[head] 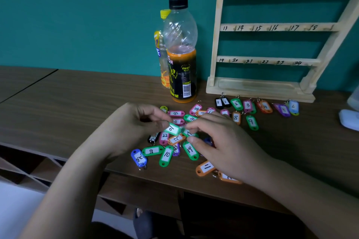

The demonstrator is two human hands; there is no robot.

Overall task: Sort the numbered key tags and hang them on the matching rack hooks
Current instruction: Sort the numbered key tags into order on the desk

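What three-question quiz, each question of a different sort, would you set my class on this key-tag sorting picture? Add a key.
1. True or false: the green tag pinched by the left hand already hangs on the rack.
2. Which colour is the cap of the front bottle? A black, B red, C white.
3. Fill in: the tag marked 11, lying beside the right hand, is ___.

Key: 1 false; 2 A; 3 orange.
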